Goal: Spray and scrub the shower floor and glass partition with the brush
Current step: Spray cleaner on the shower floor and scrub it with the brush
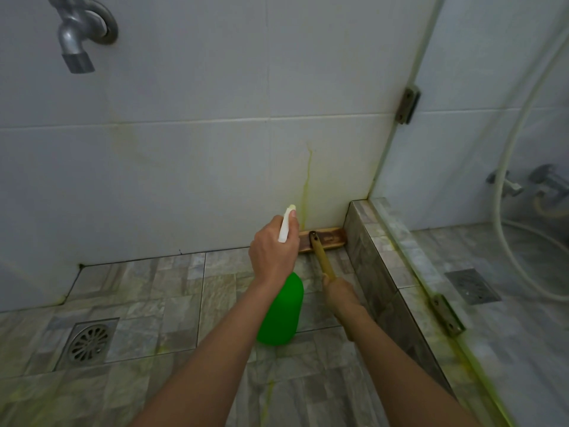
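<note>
My left hand [272, 251] grips the white trigger head of a green spray bottle [280, 312], whose nozzle points at the white tiled wall [184, 167]. My right hand [338, 295] holds the yellow handle of a wooden brush [323, 240]. The brush head lies on the stone-tile floor [184, 291], pressed against the wall's base in the corner beside the tiled curb [372, 260]. A yellow-green streak [306, 186] runs down the wall just above the brush. The glass partition [480, 143] rises from the curb on the right.
A round floor drain [87, 342] sits at lower left. A metal tap [78, 32] juts from the wall at top left. Behind the glass are a shower hose [505, 192], a mixer valve [542, 183] and a second drain [472, 286]. Yellow-green residue lines the partition's base.
</note>
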### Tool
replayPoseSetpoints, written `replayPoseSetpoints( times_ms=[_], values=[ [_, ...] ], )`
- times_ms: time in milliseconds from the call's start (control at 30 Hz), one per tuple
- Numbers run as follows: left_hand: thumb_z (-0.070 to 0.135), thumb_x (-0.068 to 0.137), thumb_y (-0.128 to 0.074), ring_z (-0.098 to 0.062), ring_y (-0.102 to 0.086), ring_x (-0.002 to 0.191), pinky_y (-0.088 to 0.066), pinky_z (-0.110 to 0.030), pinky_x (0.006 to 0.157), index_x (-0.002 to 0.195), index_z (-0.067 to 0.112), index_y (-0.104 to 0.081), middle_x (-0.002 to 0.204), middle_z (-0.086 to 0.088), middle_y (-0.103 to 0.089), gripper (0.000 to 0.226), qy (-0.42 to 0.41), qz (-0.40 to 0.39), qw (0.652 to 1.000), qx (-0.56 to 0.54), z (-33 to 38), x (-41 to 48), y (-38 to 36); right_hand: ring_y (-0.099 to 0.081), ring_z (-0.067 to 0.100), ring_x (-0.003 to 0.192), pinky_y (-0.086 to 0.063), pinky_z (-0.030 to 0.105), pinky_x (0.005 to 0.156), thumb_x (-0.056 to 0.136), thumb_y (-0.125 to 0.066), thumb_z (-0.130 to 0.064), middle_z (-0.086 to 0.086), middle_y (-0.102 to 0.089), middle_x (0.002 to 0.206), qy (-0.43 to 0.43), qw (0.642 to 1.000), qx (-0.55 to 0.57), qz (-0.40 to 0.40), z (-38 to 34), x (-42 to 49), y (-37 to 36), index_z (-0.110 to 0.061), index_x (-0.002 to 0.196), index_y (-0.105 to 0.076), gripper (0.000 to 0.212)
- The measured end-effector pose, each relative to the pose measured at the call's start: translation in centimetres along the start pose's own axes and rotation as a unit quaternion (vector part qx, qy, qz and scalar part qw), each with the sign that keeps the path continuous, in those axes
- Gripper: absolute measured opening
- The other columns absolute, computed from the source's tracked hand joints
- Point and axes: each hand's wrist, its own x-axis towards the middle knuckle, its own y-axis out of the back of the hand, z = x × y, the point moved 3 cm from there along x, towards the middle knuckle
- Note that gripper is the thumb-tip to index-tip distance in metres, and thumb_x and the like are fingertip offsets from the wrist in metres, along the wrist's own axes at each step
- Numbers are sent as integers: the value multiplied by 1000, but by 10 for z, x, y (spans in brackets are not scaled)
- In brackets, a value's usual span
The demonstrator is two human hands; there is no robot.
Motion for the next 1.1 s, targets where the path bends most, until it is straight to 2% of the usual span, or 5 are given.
replayPoseSetpoints(
  times_ms=[100,233,433,800,1100],
  values=[
    [53,97,-37,-29,-60,56,-40,-32,49,68,17,-55,51,10,-47,50,-11,13,1000,0,-1,0,2,-59,35,107,-45,33,80,102,-32,-42,23,-61,117,1,1000,4,4,0,-2,-1,2,116,-60,54],
    [60,95,-30,-30,-60,58,-47,-39,51,73,13,-59,59,1,-57,60,-11,20,1000,-8,-4,0,0,-59,34,106,-43,30,76,101,-31,-44,21,-60,119,-11,1000,6,1,0,-4,1,1,119,-58,56],
    [61,94,-32,-34,-60,58,-46,-40,51,66,20,-51,60,-7,-60,53,-12,15,1000,-5,-3,0,-2,-58,35,108,-44,32,81,101,-31,-45,22,-59,120,-9,1000,6,1,-1,-6,1,1,119,-58,56],
    [47,103,-44,-34,-60,66,-41,-37,56,70,13,-57,67,-9,-64,49,15,-16,1000,1,-1,1,-6,-58,35,109,-45,34,84,101,-32,-44,22,-59,120,-8,1000,6,1,-1,-6,2,1,120,-58,55],
    [52,103,-40,-39,-60,74,-43,-40,63,68,13,-52,75,-14,-66,53,34,-56,997,32,3,17,-16,-58,35,109,-46,33,84,101,-32,-44,22,-60,120,-5,1000,6,6,1,-6,1,2,118,-58,56]
  ],
)
